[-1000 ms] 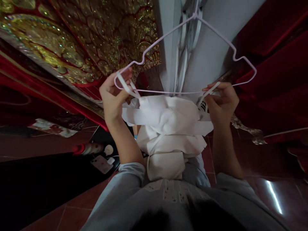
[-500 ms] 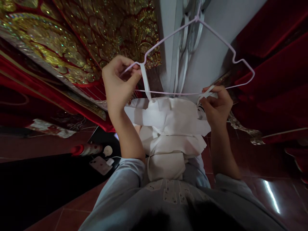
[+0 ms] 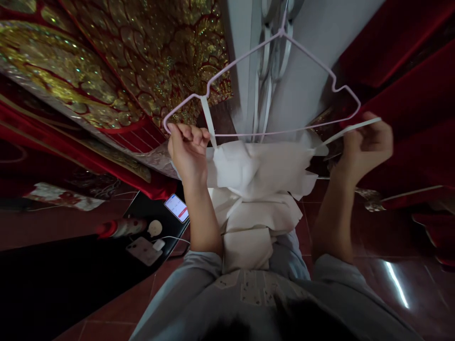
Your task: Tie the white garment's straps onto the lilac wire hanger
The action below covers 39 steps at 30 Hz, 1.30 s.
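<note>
A pale pink clothes hanger (image 3: 245,59) hangs in front of me. My left hand (image 3: 190,149) is closed at its lower left corner, fingers curled around the end. One white strap (image 3: 208,116) loops over the hanger's left notch. It runs down to a white tiered garment (image 3: 266,166) hanging below and draping toward my lap. My right hand (image 3: 368,142), slightly blurred, grips the garment's other strap (image 3: 341,135). That strap is pulled taut out to the right, just beyond the hanger's right end.
Red and gold sequinned clothing (image 3: 149,57) hangs at left, with dark red fabric (image 3: 401,104) at right. Behind the hanger stands a pale panel with metal scrollwork (image 3: 265,71). A black table (image 3: 71,279) at lower left bears a lit phone (image 3: 177,207), another phone (image 3: 144,251) and a bottle (image 3: 130,226).
My left hand has moved off the left strap, down to the hanger's corner. My right hand has drawn its strap outward to the right. The hanger has shifted slightly left.
</note>
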Motion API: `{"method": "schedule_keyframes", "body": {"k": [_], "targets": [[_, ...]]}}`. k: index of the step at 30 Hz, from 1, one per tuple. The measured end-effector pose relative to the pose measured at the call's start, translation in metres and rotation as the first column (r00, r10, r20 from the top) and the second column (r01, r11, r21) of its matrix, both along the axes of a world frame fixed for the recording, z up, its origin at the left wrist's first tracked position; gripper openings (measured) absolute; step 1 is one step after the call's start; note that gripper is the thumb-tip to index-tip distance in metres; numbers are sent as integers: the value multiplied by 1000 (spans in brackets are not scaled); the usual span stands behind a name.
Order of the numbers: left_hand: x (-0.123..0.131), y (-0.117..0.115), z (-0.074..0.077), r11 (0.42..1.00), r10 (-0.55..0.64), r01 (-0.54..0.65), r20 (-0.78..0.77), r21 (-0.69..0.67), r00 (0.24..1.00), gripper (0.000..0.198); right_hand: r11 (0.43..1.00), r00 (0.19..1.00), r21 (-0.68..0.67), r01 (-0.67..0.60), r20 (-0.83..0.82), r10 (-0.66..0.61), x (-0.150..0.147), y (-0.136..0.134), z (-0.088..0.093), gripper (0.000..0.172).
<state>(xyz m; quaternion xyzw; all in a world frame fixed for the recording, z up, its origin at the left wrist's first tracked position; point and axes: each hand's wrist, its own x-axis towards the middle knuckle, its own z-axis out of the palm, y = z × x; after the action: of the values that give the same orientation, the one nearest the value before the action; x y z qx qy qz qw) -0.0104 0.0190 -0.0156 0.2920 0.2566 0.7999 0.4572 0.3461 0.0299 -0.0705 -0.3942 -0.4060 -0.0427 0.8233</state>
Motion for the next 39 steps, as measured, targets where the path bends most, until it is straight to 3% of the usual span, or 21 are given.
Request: {"method": "schedule_keyframes", "body": {"k": [3,6,8,13,16,18,19,20,22,23,25,27,28,31,33,36,39], "targets": [[-3,4,4,1000,-11,11,17,0,1000,71,994,999,-99,-47,16,49,24,18,11,25],[-4,4,6,999,-34,35,67,-19,997,67,960,965,-200,-195,138,225,22,22,33,30],[-3,3,7,999,-43,46,91,-29,995,66,942,937,-260,-211,221,271,13,20,49,27],[-5,2,12,993,-60,68,85,-97,995,69,907,891,-406,-113,363,273,-7,14,78,30],[-6,1,13,989,-63,67,36,-132,997,70,950,900,-309,44,426,97,-24,2,84,33],[-6,1,13,989,-58,62,31,-138,998,68,987,899,-120,110,435,-47,-39,-12,83,22],[-6,1,13,989,-57,62,41,-132,998,67,994,895,-56,93,441,-59,-47,-20,81,17],[-6,1,13,991,-57,63,56,-121,997,66,998,888,-50,43,459,-16,-54,-29,78,15],[-5,2,10,993,-59,66,72,-96,996,65,967,832,-222,-121,510,221,-67,-44,69,21],[-5,3,8,994,-55,61,63,-88,996,66,910,776,-365,-195,510,371,-71,-50,64,27],[-4,3,1,996,-28,28,0,-82,1000,67,742,649,-620,-256,459,607,-76,-59,51,46],[-1,1,-11,996,0,-11,-123,-89,992,69,642,606,-731,-231,408,683,-79,-63,37,60],[0,-1,-17,995,6,-25,-194,-98,981,70,637,621,-741,-213,400,674,-81,-64,30,61],[5,-15,-33,991,-41,-11,-392,-130,919,66,701,686,-685,-196,415,598,-89,-67,15,54],[6,-26,-36,992,-72,5,-521,-128,850,57,726,699,-656,-208,419,579,-97,-68,8,54],[0,-41,-22,993,-107,49,-648,-107,754,48,738,703,-634,-231,416,577,-103,-64,4,55],[-13,-46,5,982,-191,154,-582,-113,791,46,735,699,-629,-254,406,589,-101,-59,5,53]]}}
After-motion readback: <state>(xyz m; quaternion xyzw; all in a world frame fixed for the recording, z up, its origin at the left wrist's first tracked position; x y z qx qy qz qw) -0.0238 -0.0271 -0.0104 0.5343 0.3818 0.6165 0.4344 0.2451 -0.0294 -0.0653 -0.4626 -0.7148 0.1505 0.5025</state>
